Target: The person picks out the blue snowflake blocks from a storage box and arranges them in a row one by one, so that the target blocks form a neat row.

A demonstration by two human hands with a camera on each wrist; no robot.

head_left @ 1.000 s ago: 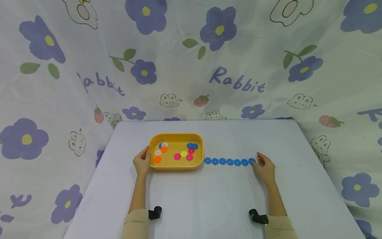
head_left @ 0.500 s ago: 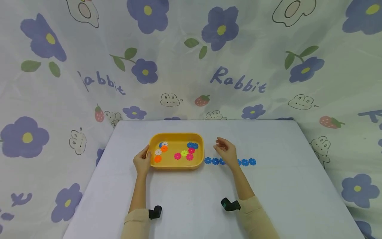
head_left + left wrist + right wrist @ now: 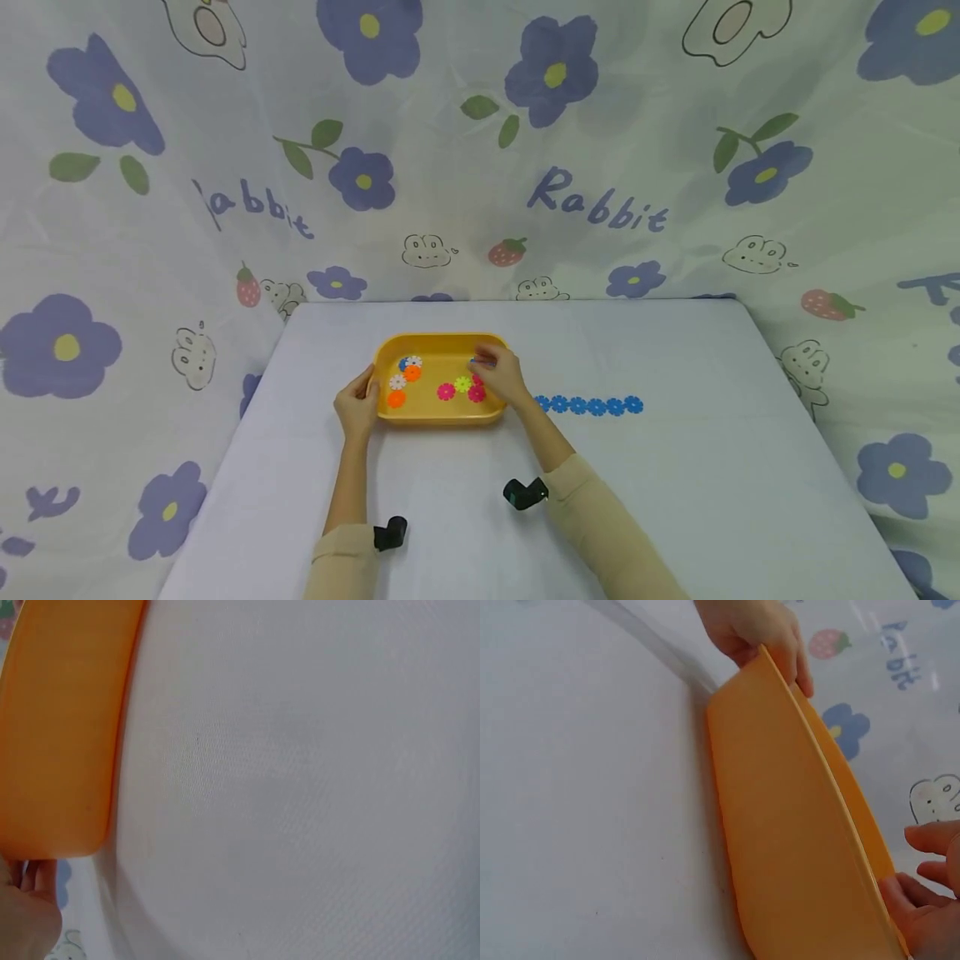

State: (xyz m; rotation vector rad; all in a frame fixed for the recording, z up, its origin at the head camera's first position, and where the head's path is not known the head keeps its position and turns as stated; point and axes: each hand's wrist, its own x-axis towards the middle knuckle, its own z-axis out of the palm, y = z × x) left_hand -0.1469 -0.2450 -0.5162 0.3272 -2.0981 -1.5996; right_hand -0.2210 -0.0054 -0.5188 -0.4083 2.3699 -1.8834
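Observation:
A yellow tray (image 3: 431,421) sits on the table with small flower-shaped plastic pieces inside. My left hand (image 3: 357,405) grips its left end, thumb and fingers at the rim. Over the tray's right side is my right hand (image 3: 501,377), its fingertips down among the pieces and largely covering the blue flower pieces (image 3: 474,362) there. The right wrist view shows this hand (image 3: 934,892) reaching inside the wall with thumb and fingers apart. A row of blue flower pieces (image 3: 596,407) lies on the table to the right; the right wrist hides its left end.
Elsewhere in the tray lie orange pieces (image 3: 396,399), white pieces (image 3: 397,382), pink pieces (image 3: 446,392) and a yellow-green piece (image 3: 462,384). White cloth (image 3: 675,500) covers the table. A patterned curtain (image 3: 450,167) hangs behind and at both sides.
My right hand has left the row's right end and moved left across it into the tray. The left hand keeps its grip on the tray, which has stayed in place.

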